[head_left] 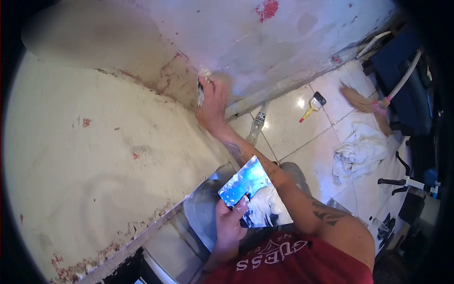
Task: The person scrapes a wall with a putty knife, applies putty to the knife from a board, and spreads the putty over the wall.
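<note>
My left hand (231,218) grips a flat rectangular putty board (239,182) by its edge, thumb on top, close in front of my red shirt. A thick heap of white putty (267,206) lies on the board, and the rest of its face shines blue. My right arm stretches out to the corner where two walls meet. There my right hand (213,102) is closed around a putty-smeared scraper (200,94), pressed close to the wall (250,52). Most of that tool is hidden by my fingers, so its full shape does not show.
On the tiled floor lie a glass bottle (257,125), a yellow-handled paintbrush (313,106) and a crumpled white cloth (359,149). A straw broom (359,98) leans at the right. The patched cream wall (118,142) fills the left. Below me stands a grey plastic seat (198,208).
</note>
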Motion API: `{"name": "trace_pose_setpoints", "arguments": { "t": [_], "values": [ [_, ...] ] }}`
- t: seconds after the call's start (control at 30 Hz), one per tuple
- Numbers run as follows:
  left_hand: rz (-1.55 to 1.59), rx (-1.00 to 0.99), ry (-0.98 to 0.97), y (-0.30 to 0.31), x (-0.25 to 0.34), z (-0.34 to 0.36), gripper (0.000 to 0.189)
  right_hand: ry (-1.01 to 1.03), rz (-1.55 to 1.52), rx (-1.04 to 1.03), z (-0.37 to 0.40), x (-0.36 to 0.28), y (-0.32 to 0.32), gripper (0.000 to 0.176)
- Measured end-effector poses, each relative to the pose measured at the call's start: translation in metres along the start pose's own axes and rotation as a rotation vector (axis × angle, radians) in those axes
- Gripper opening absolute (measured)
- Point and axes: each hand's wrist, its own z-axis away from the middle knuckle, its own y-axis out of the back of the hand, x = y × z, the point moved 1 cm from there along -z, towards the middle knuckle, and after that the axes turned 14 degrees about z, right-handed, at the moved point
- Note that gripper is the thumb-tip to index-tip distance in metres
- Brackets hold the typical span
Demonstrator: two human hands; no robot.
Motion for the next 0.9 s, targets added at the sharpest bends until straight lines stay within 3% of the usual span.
{"name": "trace_pose_setpoints", "arguments": {
  "t": [0.03, 0.13, 0.17, 0.2, 0.23, 0.27, 0.33, 0.5, 0.63, 0.73, 0.87, 0.9],
  "values": [
    [0.001, 0.007, 0.003, 0.000, 0.000, -0.001, 0.031, 0.025, -0.078, -0.113, 0.011, -0.004, 0.002, 0.068],
    [-0.012, 0.003, -0.022, 0.005, 0.000, -0.002, 0.033, -0.124, -0.824, -0.286, 0.049, 0.029, 0.008, 0.073],
    [-0.003, -0.003, -0.028, 0.002, -0.001, -0.003, 0.033, -0.363, -0.981, -0.375, 0.056, 0.044, 0.030, 0.078],
    [0.010, -0.008, -0.031, 0.000, -0.001, -0.005, 0.032, -0.609, -1.125, -0.463, 0.053, 0.053, 0.072, 0.084],
    [0.018, -0.034, -0.025, 0.005, -0.001, 0.007, 0.030, -0.644, -1.372, -0.447, 0.049, 0.069, 0.142, 0.088],
    [0.026, -0.082, -0.027, 0.004, 0.000, -0.002, 0.027, -0.550, -1.372, -0.410, 0.046, 0.065, 0.181, 0.086],
    [-0.006, 0.043, -0.056, -0.012, -0.003, -0.002, 0.027, -0.436, -1.306, -0.431, 0.050, 0.053, 0.246, 0.079],
    [0.072, -0.059, -0.166, -0.011, -0.011, -0.009, 0.021, 0.101, -0.664, -0.613, 0.077, 0.020, 0.305, 0.073],
    [0.064, -0.028, -0.176, -0.005, -0.014, -0.011, 0.018, 0.197, -0.210, -0.643, 0.125, 0.031, 0.291, 0.068],
    [0.138, -0.074, -0.173, -0.012, -0.010, -0.007, 0.017, 0.319, 0.132, -0.890, 0.128, 0.063, 0.300, 0.068],
    [0.077, -0.069, -0.214, -0.013, -0.012, -0.008, 0.015, 0.216, 0.107, -0.774, 0.091, 0.043, 0.329, 0.069],
    [0.023, -0.053, -0.240, -0.010, -0.016, -0.007, 0.014, 0.267, 0.132, -0.794, 0.085, 0.026, 0.335, 0.069]
  ]
}}
